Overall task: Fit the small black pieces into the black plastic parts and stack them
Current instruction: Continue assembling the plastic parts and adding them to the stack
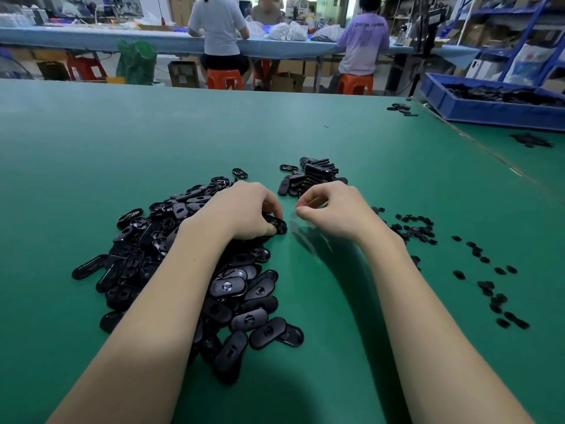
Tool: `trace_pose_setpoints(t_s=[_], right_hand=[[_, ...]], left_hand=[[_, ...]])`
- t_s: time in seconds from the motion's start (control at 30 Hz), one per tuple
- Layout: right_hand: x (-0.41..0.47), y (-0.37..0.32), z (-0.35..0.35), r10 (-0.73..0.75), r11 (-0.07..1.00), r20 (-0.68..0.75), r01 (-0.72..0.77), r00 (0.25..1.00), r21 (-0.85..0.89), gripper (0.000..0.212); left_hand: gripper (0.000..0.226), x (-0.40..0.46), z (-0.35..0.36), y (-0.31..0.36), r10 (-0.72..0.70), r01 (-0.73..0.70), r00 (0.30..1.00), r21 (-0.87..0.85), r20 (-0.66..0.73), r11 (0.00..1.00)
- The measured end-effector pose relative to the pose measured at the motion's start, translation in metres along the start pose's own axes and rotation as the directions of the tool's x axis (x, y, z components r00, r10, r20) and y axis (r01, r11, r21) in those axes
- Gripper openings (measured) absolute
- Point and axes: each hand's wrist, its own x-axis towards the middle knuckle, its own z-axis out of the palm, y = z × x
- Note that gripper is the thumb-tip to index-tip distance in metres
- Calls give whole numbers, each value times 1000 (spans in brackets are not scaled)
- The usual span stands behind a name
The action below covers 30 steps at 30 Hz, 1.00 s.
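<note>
At table centre: left hand gripping one black plastic part; right hand fingers pinched, contents can't tell. Small finished stack at 12 o'clock. Big unfitted pile at 8, small black pieces at 3. Mostly undone, judging by pile.

— What's the left hand doing?
— It grips one black plastic part at the near-right edge of the big loose pile on the green table.
— And the right hand?
— Just right of the pile, fingers curled, thumb and forefinger pinched; what they hold is too small to tell.
— The rest?
— A stack lies beyond the pile; small black pieces are scattered well right of it.
</note>
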Motion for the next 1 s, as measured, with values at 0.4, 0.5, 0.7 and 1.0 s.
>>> trace_pose_setpoints(t_s=[0.4,0.5,0.7,1.0], right_hand=[[-3,1,-5,27,995,32,-30,999,92,8],[-4,6,-11,37,983,67,-48,997,176,15],[-7,8,-12,20,973,69,-35,997,227,21],[-12,8,-18,14,936,118,-54,993,347,26]], left_hand=[[16,-3,-3,6,44,-71,984,-156,-171,985],[22,-5,1,13,38,-91,974,-232,-222,969],[20,-4,13,17,40,-141,967,-396,-253,907],[19,3,24,9,10,-167,959,-534,-284,829]])
